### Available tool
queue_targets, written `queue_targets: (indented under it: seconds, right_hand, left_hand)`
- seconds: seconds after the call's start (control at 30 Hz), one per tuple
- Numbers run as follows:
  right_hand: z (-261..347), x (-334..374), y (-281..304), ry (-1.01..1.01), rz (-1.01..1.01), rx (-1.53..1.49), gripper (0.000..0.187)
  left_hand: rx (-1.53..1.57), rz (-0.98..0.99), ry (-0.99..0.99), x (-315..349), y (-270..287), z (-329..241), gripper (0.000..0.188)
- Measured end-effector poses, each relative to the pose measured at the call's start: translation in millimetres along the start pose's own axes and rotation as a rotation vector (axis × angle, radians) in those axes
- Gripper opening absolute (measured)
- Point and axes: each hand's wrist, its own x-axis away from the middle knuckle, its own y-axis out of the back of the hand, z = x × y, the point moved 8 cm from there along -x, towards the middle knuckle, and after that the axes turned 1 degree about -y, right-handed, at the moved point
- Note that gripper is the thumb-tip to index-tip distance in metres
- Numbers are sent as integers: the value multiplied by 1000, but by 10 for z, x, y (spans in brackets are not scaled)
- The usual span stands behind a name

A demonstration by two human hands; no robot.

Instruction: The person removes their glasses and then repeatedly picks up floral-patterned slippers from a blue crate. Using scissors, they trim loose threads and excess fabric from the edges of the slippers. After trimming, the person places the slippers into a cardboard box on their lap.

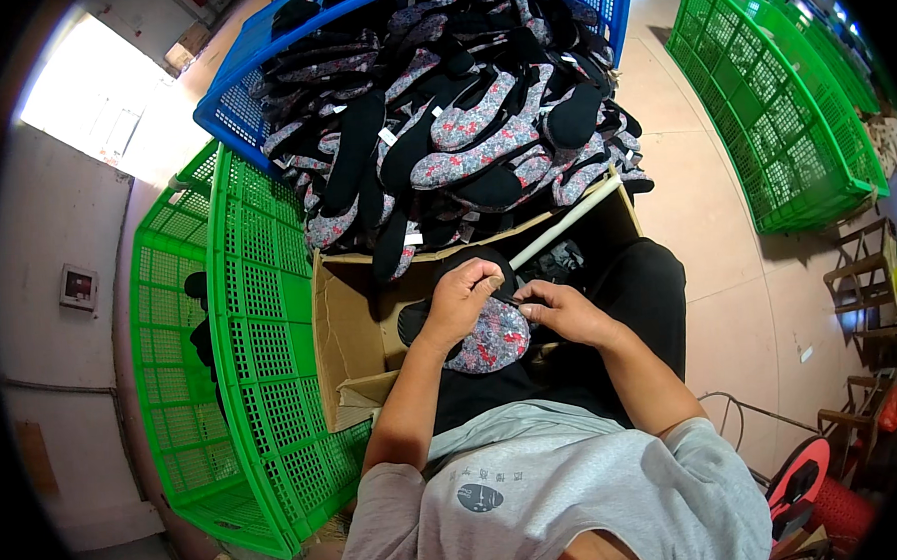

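A foot-shaped slipper [491, 340], with grey, red and white floral fabric at one end and black at the other, lies over my lap. My left hand [464, 297] is closed, its thumb and fingertips pinching the dark edge at the slipper's middle. Close beside it on the right, my right hand [560, 311] also pinches that edge between thumb and fingers. Whatever fine detail lies between the fingertips is too small to make out. Just beyond my hands, a big heap of similar floral and black slippers [473, 164], several with white tags, spills from a blue crate [229, 114].
An open cardboard box [346, 330] stands in front of me, with a pale rod [566, 223] slanting across it. Tall green crates [262, 358] stand at the left; more green crates [776, 106] are at the far right. Wooden stools [864, 277] sit along the right side.
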Motion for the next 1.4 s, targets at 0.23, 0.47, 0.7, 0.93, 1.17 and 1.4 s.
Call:
queue_targets:
  seconds: [0.23, 0.47, 0.7, 0.93, 1.17, 1.4]
  right_hand:
    - [-24, -17, -12, -14, 0, -45, 23]
    - [-19, -26, -23, -49, 14, -66, 21]
    - [-58, -29, -33, -47, 14, -128, 19]
    - [-21, -18, -29, -75, 14, -126, 16]
    - [-60, -22, -39, -87, 19, -159, 16]
    - [-91, -28, -42, -91, 15, -146, 17]
  left_hand:
    - [-33, 22, -16, -9, -27, -70, 7]
    - [-20, 25, 4, -5, -40, -74, 6]
    - [-25, 30, 15, -6, -51, -63, 6]
    - [-39, 29, 16, 1, -49, -65, 5]
    - [-42, 26, -5, 2, -47, -80, 6]
    - [-24, 39, 30, 10, -56, -25, 6]
